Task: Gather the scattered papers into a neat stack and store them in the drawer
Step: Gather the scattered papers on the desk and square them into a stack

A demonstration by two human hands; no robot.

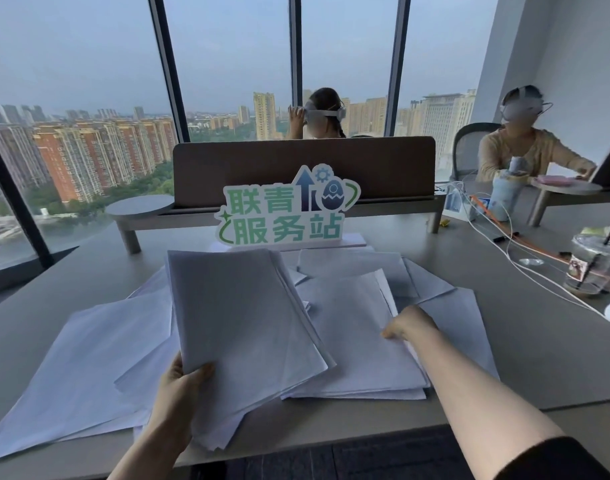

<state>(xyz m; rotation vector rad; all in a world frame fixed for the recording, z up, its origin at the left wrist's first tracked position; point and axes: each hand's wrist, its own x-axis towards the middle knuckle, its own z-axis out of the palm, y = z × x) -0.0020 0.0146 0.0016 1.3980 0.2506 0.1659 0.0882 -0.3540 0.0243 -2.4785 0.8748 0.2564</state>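
White papers lie scattered over the grey desk. My left hand grips the near edge of a gathered bundle of sheets, lifted and tilted above the loose sheets on the left. My right hand rests on a pile of sheets to the right, fingers curled at its right edge; I cannot tell whether it holds a sheet. More papers fan out beyond that hand. No drawer is in view.
A green and white sign stands behind the papers before a brown divider. At the right are a plastic cup, white and orange cables and a bottle. Two people sit beyond the desk.
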